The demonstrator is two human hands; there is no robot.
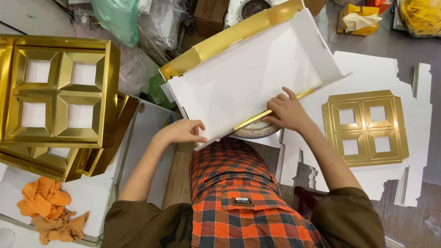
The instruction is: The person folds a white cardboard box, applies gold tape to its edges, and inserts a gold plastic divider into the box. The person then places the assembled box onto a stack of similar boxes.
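A large white cardboard box blank (pixel 248 78) with gold-foil flaps lies tilted in front of me, over my lap. My left hand (pixel 183 131) grips its near left edge, fingers curled around the corner. My right hand (pixel 287 112) presses down on the near gold flap (pixel 271 112), folding it along the edge. Under the blank a round grey object (pixel 257 131) partly shows.
A stack of finished gold four-window tray inserts (pixel 57 92) stands at the left. One flat gold insert (pixel 365 126) lies on white die-cut sheets (pixel 413 115) at the right. An orange cloth (pixel 46 206) lies bottom left. Plastic bags (pixel 138 23) pile up at the back.
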